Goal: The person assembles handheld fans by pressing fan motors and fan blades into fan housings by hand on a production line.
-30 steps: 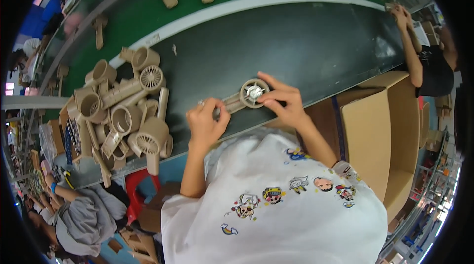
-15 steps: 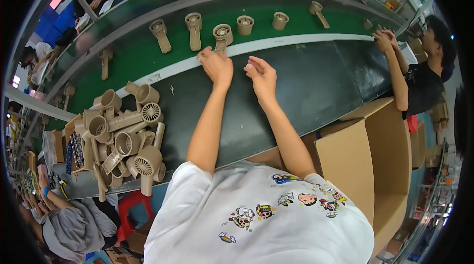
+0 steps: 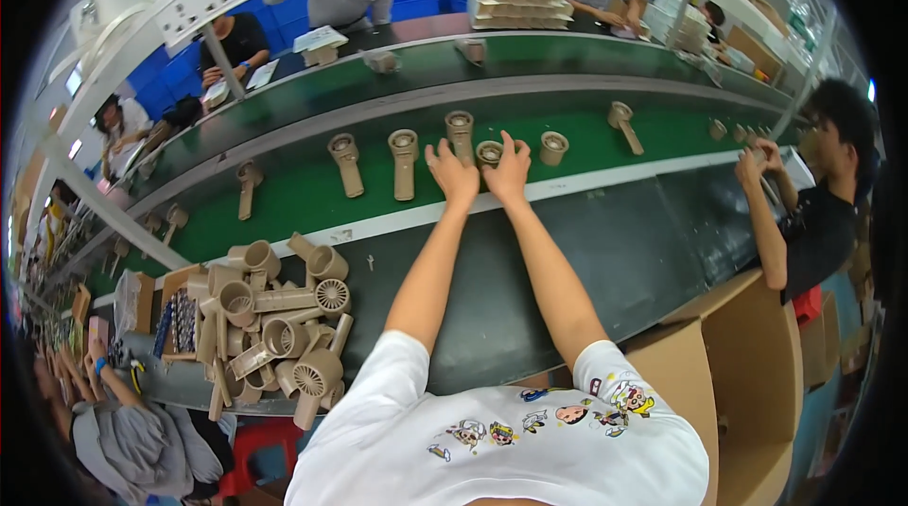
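Both my hands reach over the near edge of the green conveyor belt (image 3: 303, 194). My left hand (image 3: 456, 182) is open, fingers apart, beside the handle of a beige handheld fan body (image 3: 460, 125); the handle's lower end is partly hidden by the hand. My right hand (image 3: 510, 175) is open too, its fingers spread beside a short round fan head (image 3: 488, 150) with no handle showing. Part of that fan head is hidden behind the fingers. Whether either hand touches its part, I cannot tell. Another round fan head (image 3: 554, 148) stands just right of my right hand.
More handled fan bodies (image 3: 404, 165) lie along the belt. A heap of beige fan casings (image 3: 284, 317) covers the bench at left, beside a box of small dark parts (image 3: 180, 322). An open cardboard box (image 3: 747, 383) stands at right, near a co-worker (image 3: 823, 194).
The view has tilted up, showing more of the far side. My left hand has let go of the fan body's handle, which sits farther onto the belt. My right hand has moved to the round fan head.
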`<move>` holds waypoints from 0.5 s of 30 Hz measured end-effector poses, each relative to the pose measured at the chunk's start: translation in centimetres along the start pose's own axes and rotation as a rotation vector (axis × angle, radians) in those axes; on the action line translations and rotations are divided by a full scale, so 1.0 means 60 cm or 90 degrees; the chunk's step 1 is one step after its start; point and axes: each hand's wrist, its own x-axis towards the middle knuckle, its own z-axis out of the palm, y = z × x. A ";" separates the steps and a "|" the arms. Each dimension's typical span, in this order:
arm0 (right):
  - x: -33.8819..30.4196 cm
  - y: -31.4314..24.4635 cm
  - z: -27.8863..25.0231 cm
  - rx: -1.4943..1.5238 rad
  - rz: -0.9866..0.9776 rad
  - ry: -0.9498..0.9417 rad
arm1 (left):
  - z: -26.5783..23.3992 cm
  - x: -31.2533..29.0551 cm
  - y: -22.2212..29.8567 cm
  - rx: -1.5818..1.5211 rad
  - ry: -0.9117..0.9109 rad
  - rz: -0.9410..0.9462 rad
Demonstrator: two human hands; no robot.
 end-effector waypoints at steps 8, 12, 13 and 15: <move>0.008 -0.009 0.037 -0.032 -0.050 -0.025 | -0.370 -0.229 0.125 -0.013 -0.200 0.223; -0.034 -0.025 -0.032 -0.008 -0.094 0.031 | -0.533 -0.246 0.175 0.048 -0.149 0.226; -0.064 -0.060 -0.066 0.012 -0.039 0.021 | -0.568 -0.252 0.166 0.108 -0.111 0.249; -0.103 -0.054 -0.109 -0.014 -0.028 -0.003 | -0.616 -0.264 0.142 0.211 -0.078 0.224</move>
